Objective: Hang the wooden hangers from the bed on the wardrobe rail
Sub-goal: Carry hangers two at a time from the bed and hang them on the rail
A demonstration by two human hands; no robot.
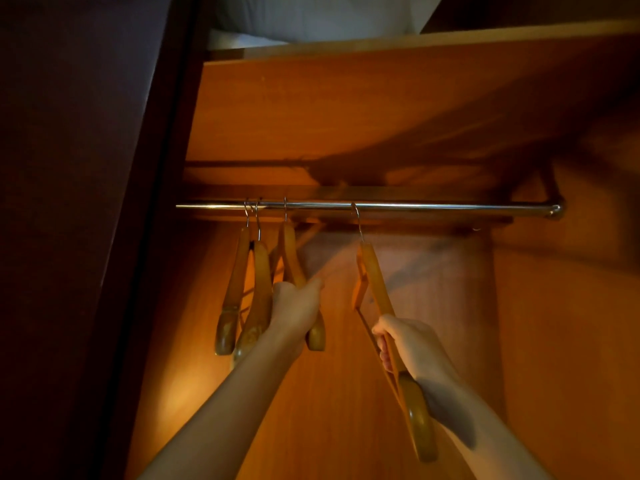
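fourth hanger (375, 285) hooked on rail (415, 205) | right hand (412, 344) gripping | left hand (294, 306) grasping third hanger (291, 251)

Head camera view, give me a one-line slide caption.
Both hands, left and right, steady wooden hangers on the wardrobe rail.

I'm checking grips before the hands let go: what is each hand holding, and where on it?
Left hand grips the third hanger along its near arm. Right hand grips the fourth hanger at mid-arm. Both hooks sit over the rail.
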